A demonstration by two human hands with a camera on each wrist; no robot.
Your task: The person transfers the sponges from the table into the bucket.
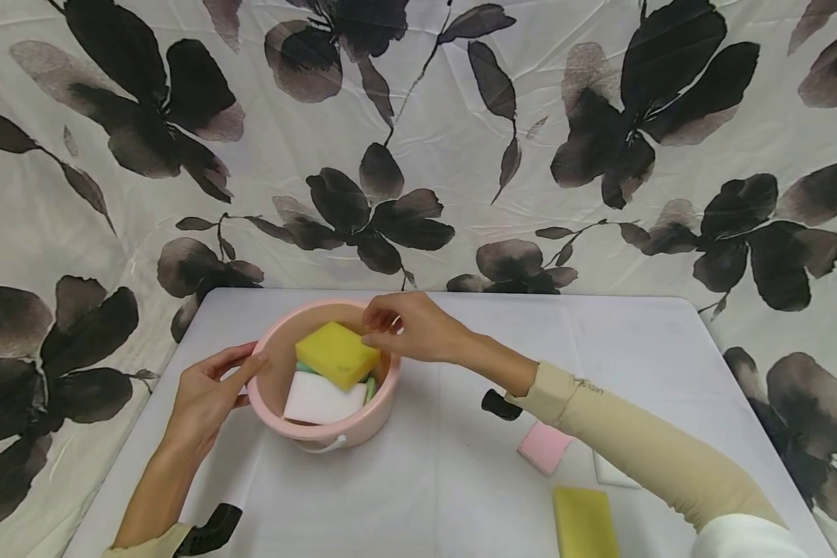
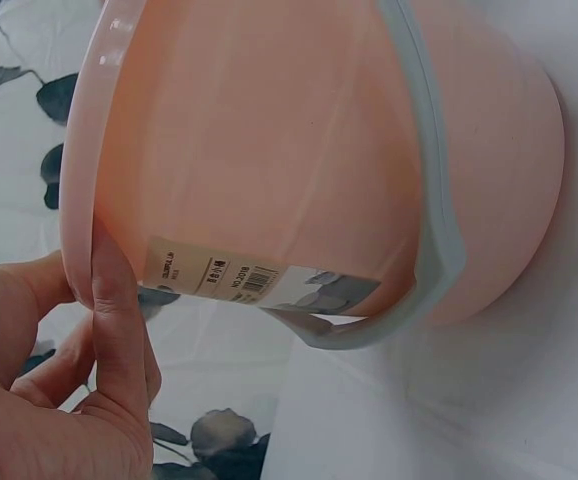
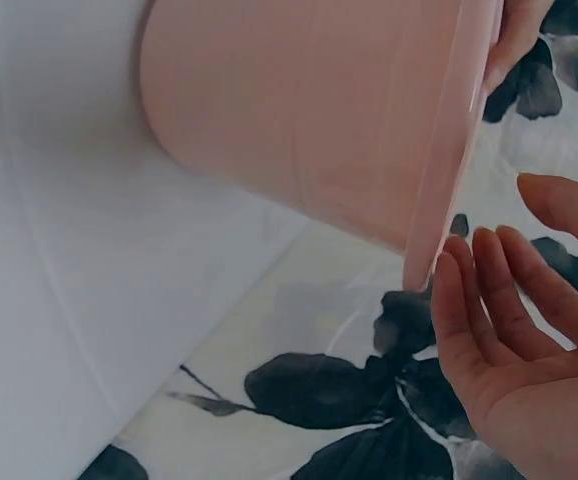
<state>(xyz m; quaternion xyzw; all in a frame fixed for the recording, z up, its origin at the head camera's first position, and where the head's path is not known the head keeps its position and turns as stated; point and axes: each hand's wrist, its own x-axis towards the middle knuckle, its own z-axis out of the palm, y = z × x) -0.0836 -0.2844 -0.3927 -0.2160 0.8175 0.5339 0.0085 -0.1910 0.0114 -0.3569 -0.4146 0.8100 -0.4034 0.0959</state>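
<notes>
A pink bucket [image 1: 370,430] stands on the white table, its pale handle [image 2: 439,240] hanging down. The left hand [image 1: 205,395] pinches the rim at the bucket's left side, thumb on one face and fingers on the other; the left wrist view shows this hand [image 2: 79,370] beside a paper label [image 2: 259,275]. Inside lie a yellow sponge [image 1: 335,353] on top, a white block [image 1: 324,399] and something green partly hidden. Over the right rim the right hand [image 1: 418,329] hovers with relaxed, slightly bent fingers; in the right wrist view this hand [image 3: 519,330] holds nothing.
Right of the bucket on the table [image 1: 460,480] lie a pink sponge [image 1: 544,448], a white piece [image 1: 614,471] partly under the right forearm, and a yellow-green sponge [image 1: 586,523] at the front. A flowered cloth [image 1: 502,155] hangs behind the table.
</notes>
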